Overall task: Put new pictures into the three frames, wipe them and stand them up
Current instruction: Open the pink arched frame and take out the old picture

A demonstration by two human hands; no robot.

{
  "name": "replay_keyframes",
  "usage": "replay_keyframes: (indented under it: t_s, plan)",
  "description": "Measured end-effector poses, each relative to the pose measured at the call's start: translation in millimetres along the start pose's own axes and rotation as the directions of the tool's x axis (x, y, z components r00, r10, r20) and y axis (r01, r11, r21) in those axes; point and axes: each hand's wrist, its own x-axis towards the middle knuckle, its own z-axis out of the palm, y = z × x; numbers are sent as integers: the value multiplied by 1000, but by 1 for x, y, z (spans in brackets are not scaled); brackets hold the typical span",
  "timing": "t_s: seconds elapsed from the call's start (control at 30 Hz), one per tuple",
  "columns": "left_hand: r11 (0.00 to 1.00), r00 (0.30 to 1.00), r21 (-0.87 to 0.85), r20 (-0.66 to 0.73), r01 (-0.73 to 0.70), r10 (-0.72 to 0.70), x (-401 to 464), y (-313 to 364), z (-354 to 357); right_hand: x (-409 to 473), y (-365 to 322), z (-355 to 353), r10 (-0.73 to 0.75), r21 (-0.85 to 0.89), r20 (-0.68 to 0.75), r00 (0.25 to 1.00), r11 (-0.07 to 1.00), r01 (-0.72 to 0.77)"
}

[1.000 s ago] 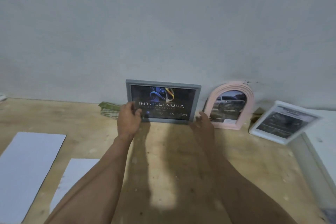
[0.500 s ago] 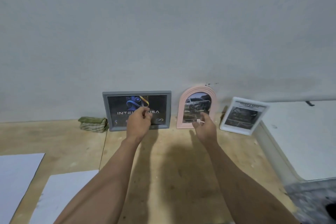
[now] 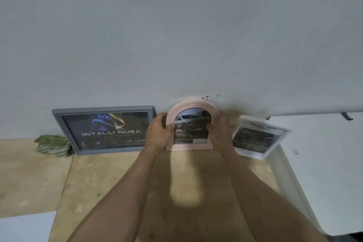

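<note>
Readable text on two of the standing frames

"INTELLI NUSA" is printed in pale capitals across the dark picture in the grey frame (image 3: 104, 129), with a smaller line beneath it that cannot be made out. A dark heading is carried at the top of the sheet in the white frame (image 3: 261, 136), but it is too blurred to be read with certainty.
</note>
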Motion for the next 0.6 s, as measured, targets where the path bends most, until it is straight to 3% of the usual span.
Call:
replay_keyframes:
  t_s: [0.13,0.27,0.47,0.53,0.6]
  plan:
    - [999,999,-32,-19,34,-35,11,-1,12,13,6,0,-77,92,5,997,993,76]
    - [996,999,-84,-18,32,-33,8,-5,9,5,13,-11,-60,137,-4,998,989,60]
    - [974,1000,-225,13,10,-7,-18,-24,-12,-57,15,-29,-293,101,-57,954,949,298]
    - [930,993,-348,6,114,-120,-38,-17,-20,-87,13,-23,-382,32,-104,918,921,387]
    - [763,960,-585,125,274,-249,-71,-11,-32,-123,10,-11,-500,-98,-143,854,866,490]
